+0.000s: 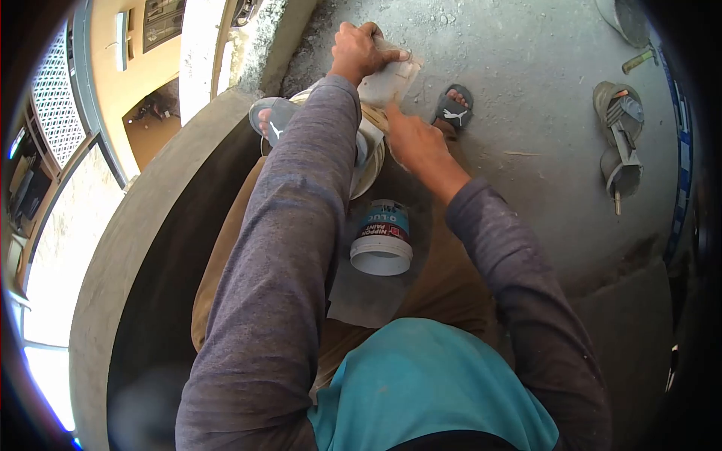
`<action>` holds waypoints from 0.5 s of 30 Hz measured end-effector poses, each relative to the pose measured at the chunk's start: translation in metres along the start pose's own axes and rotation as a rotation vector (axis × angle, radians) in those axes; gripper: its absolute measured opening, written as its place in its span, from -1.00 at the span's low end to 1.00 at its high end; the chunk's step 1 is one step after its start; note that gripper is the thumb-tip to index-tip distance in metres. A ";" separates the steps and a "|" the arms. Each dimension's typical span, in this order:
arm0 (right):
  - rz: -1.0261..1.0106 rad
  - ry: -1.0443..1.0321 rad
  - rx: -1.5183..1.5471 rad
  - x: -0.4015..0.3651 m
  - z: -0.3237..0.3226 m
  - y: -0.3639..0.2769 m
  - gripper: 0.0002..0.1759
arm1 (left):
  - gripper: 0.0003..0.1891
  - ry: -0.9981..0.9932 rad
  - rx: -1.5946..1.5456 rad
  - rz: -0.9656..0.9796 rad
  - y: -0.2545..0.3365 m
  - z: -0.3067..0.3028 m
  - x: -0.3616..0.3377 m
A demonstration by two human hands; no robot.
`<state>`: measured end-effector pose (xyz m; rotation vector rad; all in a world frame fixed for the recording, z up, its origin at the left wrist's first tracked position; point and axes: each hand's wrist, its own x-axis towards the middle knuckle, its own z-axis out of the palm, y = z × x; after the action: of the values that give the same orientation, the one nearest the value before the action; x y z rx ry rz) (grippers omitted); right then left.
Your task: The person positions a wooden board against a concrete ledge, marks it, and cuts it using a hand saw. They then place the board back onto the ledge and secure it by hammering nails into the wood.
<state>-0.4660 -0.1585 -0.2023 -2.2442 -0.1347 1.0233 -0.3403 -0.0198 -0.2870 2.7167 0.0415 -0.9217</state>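
Observation:
My left hand [359,54] is closed on a whitish, translucent plastic bag [391,84], its thumb lying along the bag's upper edge. At the bag's lower edge is my right hand [421,144], fingers closed and index finger against the plastic; its other fingertips are partly hidden. Beneath the hands, between my legs, stands a pale bucket [368,177], largely covered by my left sleeve. Closer to my body, a small white paint tub [381,259] with a blue, black and red Nippon Paint label lies tilted, its round white end towards me.
Trowel-like tools [623,146] lie on the dusty concrete floor [519,98] at right, below a green-handled tool [638,62] and a grey bucket [626,21]. A curved concrete ledge [162,195] borders my left side. My sandalled feet [453,109] flank the work spot.

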 end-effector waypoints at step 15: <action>0.105 -0.160 -0.064 -0.015 -0.014 -0.006 -0.80 | -0.35 0.015 -0.055 -0.022 0.015 -0.007 -0.011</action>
<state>-0.4649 -0.1663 -0.1822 -2.2449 -0.1212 1.2713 -0.3434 -0.0314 -0.2714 2.6775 0.0986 -0.8929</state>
